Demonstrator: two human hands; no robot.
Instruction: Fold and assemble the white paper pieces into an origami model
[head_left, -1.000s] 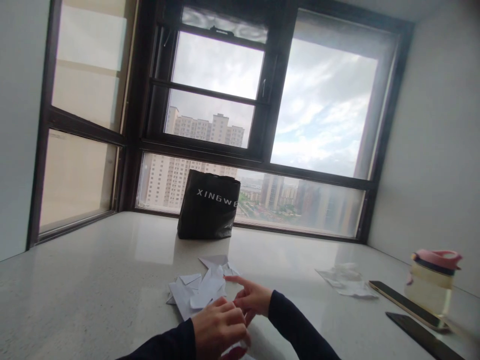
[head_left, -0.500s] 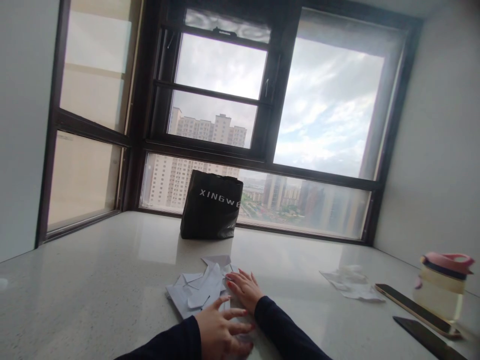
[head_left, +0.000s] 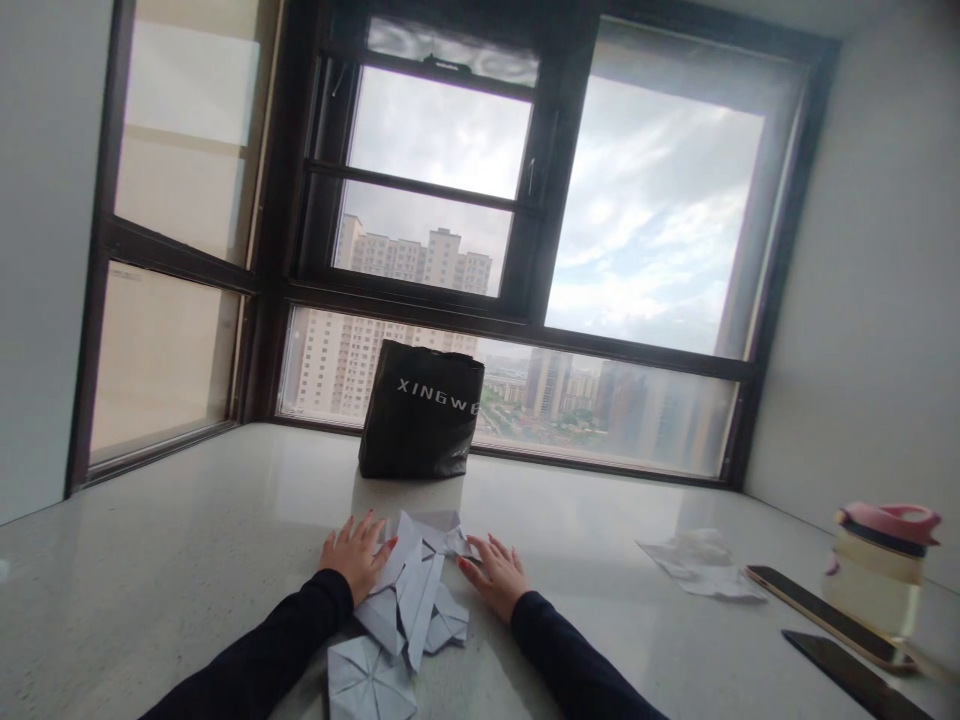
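Several folded pieces of white paper [head_left: 416, 590] lie in an overlapping pile on the pale speckled surface. My left hand [head_left: 355, 556] is at the pile's left edge, fingers apart, the thumb side touching the paper. On the other side, my right hand [head_left: 495, 575] has its fingers spread, with the fingertips at the pile's right edge. Nearest to me lies a squarish folded paper [head_left: 371, 680] with creases that meet at its middle. Neither hand grips anything that I can see.
Behind the pile a black bag [head_left: 421, 410] stands by the window. To the right are crumpled white tissue [head_left: 701, 562], a phone [head_left: 825, 612], a flat dark object [head_left: 855, 672] and a bottle with a pink lid [head_left: 877, 570]. A speckled white countertop [head_left: 187, 540] carries everything.
My left hand has moved from in front of the pile to its far left side. The papers are spread differently, with a creased square now nearer to me. My right hand has barely moved.
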